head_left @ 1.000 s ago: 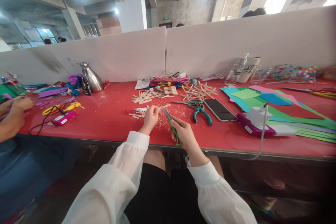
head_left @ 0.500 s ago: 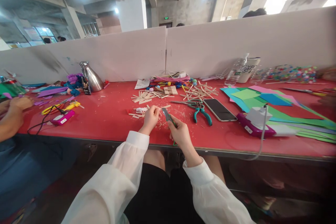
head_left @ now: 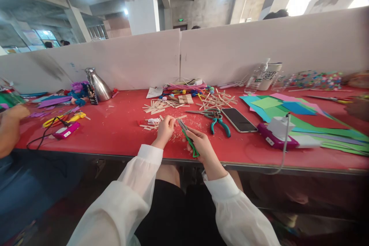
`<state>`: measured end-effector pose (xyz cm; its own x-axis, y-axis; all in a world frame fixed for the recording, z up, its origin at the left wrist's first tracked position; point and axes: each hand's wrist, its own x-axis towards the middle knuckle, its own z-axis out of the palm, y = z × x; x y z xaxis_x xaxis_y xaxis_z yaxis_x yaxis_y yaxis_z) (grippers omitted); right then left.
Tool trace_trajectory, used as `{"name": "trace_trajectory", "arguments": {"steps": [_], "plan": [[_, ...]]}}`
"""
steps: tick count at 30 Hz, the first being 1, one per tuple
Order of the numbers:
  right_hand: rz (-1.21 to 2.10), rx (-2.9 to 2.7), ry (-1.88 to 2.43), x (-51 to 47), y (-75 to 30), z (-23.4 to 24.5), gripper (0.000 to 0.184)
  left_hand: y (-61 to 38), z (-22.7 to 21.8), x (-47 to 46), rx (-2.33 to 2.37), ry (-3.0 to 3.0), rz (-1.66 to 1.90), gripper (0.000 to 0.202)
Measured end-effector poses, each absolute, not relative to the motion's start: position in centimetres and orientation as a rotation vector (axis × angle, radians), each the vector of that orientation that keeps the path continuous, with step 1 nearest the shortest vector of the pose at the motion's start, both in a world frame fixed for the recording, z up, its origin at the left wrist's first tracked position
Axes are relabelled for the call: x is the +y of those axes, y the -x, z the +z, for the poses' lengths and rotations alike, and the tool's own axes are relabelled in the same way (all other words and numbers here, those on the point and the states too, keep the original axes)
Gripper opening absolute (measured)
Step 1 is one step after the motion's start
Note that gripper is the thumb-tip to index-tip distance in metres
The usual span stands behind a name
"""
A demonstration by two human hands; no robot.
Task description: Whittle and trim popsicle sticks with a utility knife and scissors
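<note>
pinching a wooden stick [head_left: 181, 117], the left hand [head_left: 164, 131] sits beside the right hand [head_left: 201, 144], whose grip wraps a green-handled tool [head_left: 183, 127].

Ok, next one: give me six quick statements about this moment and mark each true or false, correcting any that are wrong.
1. The right hand grips green-handled scissors. True.
2. The left hand lies flat, holding nothing. False: it pinches a thin wooden stick.
3. Teal-handled pliers lie beside the smartphone. True.
4. The tabletop is blue. False: it is red.
5. The steel flask stands to the right of the smartphone in the picture. False: it stands well to the left.
6. A white adapter sits on the magenta power strip near the coloured paper. True.
</note>
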<state>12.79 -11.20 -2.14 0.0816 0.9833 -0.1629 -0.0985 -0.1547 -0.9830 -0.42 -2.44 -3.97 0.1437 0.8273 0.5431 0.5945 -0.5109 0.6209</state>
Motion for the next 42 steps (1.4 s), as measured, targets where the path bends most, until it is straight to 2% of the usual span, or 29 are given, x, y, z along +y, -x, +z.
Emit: {"name": "trace_trajectory", "arguments": {"steps": [13, 25, 35, 42], "plan": [[1.027, -1.241, 1.429, -10.5, -12.0, -3.8, 0.023, 0.5, -4.1, -2.4, 1.474, -2.174, 1.251, 0.015], [0.736, -1.41, 1.633, -11.1, -11.7, -2.8, 0.027, 0.4, -4.1, -2.5, 1.567, -2.098, 1.274, 0.019], [0.831, -1.327, 1.646, -10.0, -15.5, -3.3, 0.023, 1.1, -3.7, -2.2, 1.577, -1.93, 1.389, 0.017], [0.911, -1.158, 1.49, -10.0, -15.9, -3.3, 0.026, 1.2, -3.3, -2.4, 1.278, -1.857, 1.256, 0.021]]}}
